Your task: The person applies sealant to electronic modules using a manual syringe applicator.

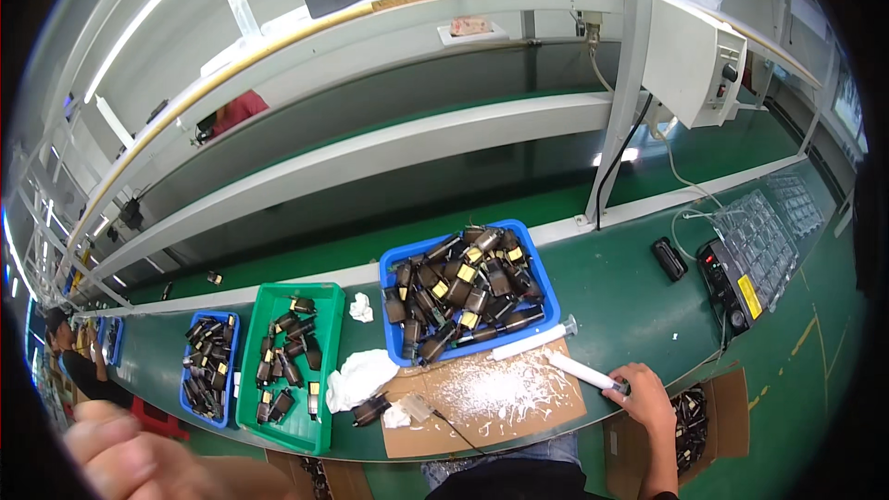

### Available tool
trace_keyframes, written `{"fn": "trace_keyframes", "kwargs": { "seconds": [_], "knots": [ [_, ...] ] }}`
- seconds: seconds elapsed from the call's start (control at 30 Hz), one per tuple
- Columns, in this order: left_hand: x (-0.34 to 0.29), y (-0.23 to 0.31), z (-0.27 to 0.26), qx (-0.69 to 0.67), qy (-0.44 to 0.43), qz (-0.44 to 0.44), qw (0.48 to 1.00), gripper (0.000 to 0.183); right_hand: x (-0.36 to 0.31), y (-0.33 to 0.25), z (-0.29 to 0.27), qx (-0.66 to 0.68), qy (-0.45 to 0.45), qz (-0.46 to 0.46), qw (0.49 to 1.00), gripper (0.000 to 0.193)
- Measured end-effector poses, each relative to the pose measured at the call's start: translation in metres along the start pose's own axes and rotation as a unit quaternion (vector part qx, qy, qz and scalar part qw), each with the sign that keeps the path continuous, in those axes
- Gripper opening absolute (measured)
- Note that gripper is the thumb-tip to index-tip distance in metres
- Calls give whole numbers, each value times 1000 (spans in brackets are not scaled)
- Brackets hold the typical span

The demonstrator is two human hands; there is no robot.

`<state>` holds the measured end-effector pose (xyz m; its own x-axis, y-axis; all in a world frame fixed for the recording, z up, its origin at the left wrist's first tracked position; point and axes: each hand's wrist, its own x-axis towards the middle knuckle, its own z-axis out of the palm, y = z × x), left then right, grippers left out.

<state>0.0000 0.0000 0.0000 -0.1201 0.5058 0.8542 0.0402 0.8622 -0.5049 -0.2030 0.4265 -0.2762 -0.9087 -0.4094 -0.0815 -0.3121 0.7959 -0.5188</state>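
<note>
My right hand (645,398) is closed around the rear end of a white syringe (579,370). The syringe's front end points left, over a cardboard sheet (417,440) smeared with white paste. A second white syringe (528,343) lies along the front of a large blue bin (389,315), which is heaped with dark components (460,289), some bearing yellow labels. My left hand (125,454) is raised at the lower left, close and blurred. Its fingers are curled, and whatever they may hold is hidden. One loose dark component (371,409) sits beside the cardboard's left edge.
A green tray (244,384) and smaller blue bin (200,421) hold more components. Crumpled white tissue (363,380) lies near the tray. At right are a black device (729,287), clear plastic trays (759,241) and an open floor carton (732,417). A person (79,361) sits far left.
</note>
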Motion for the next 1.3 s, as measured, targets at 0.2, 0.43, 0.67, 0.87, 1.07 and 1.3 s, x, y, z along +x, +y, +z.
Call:
{"fn": "trace_keyframes", "kwargs": {
  "seconds": [0.2,0.43,0.67,0.87,1.07,1.3],
  "knots": [
    [-74,78,61,-121,-300,-270,907,26,-13,4,-3,-14,-10,-11,1000,24],
    [-137,128,41,-230,-431,-446,750,25,-19,-15,-19,23,-7,-25,999,24],
    [-229,165,57,-123,-353,-632,679,14,-28,-30,-14,61,22,-66,996,21],
    [-259,177,57,14,-352,-552,756,43,-27,-49,-6,70,-4,-92,993,20],
    [-266,171,63,41,-427,-492,757,34,-38,-67,-25,65,-68,-75,993,22],
    [-223,151,76,-106,-171,-681,704,14,-29,-45,-4,178,2,-100,979,14]
  ]
}}
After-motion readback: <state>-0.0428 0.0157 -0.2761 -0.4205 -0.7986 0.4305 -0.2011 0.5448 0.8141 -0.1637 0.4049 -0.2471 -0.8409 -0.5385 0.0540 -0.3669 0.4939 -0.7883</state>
